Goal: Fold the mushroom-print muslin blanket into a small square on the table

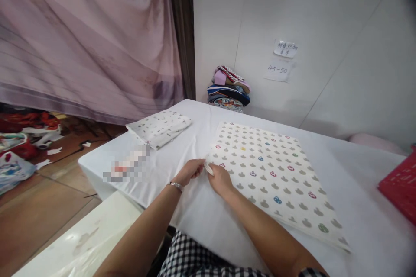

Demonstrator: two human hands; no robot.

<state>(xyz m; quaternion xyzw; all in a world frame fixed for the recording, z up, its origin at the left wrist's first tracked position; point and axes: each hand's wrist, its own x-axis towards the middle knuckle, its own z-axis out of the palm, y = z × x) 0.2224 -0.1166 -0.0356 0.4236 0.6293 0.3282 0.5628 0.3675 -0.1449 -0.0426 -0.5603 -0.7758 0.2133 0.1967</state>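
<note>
Left hand point(191, 170) and right hand point(219, 178), both pinched shut on the near-left corner of a flat cream patterned cloth point(272, 175) spread on the white-covered table point(357, 190). Corner gripped, probably for lifting. Folded speckled white cloth point(159, 127) well apart at left; stacked colourful garments point(229, 90) against the wall.

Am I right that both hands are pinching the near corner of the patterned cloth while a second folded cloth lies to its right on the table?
Not quite: in the head view, the folded cloth lies left of the patterned cloth, not right. Both the left hand and right hand do pinch its corner.
</note>
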